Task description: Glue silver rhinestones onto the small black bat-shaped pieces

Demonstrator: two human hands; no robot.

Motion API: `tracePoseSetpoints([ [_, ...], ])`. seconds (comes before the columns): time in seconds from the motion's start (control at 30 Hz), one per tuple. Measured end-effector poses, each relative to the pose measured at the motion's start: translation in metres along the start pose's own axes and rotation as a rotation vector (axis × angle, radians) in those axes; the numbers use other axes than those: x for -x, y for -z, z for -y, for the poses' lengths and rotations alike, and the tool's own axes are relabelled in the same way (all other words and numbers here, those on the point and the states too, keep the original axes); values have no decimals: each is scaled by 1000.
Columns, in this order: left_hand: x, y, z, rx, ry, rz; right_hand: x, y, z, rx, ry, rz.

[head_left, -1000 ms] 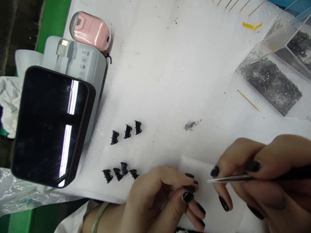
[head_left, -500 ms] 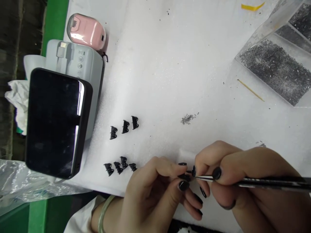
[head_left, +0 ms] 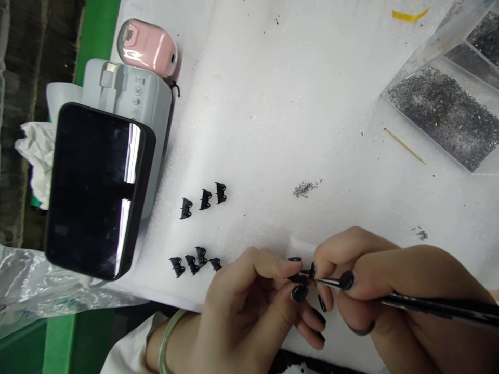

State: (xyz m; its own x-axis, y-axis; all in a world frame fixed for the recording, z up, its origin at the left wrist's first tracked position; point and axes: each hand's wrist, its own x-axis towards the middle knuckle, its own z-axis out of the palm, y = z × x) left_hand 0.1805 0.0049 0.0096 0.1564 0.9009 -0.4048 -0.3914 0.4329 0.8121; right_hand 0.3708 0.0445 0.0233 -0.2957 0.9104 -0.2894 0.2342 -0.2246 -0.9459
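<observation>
My left hand (head_left: pixel 249 306) pinches a small black claw clip (head_left: pixel 298 278) between thumb and forefinger, and the fingers hide most of it. Black tweezers (head_left: pixel 440 307) with a silver tip are gripped in my right hand (head_left: pixel 374 280). Their tip reaches the held clip; whether it grips a tiny part there I cannot tell. Left of my hands, several similar black clips (head_left: pixel 186 208) lie in two loose rows. Beyond my fingers is a small pile of tiny dark oval rings (head_left: pixel 306 189), and a few more rings (head_left: pixel 422 234) lie above my right wrist.
A clear compartment box (head_left: pixel 424 130) with many tiny rings stands at the right. Near it lie a thin yellowish stick (head_left: pixel 404 146) and a yellow strip (head_left: pixel 410 15). At left are a black-screened phone (head_left: pixel 93 192), a grey power bank (head_left: pixel 156 98) and a pink case (head_left: pixel 150 49).
The whole view has shifted slightly, so the left-side things sit a little further right. My hands keep their hold, and the tweezers have tilted slightly, their rear end lower.
</observation>
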Motion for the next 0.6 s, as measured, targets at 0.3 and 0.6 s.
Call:
tracePoseSetpoints([
  [0.3, 4, -11, 0, 37, 39, -81, 1, 2, -2, -77, -8, 128],
  [0.6, -1, -3, 1, 95, 21, 5, -8, 3, 0, -181, -22, 204],
])
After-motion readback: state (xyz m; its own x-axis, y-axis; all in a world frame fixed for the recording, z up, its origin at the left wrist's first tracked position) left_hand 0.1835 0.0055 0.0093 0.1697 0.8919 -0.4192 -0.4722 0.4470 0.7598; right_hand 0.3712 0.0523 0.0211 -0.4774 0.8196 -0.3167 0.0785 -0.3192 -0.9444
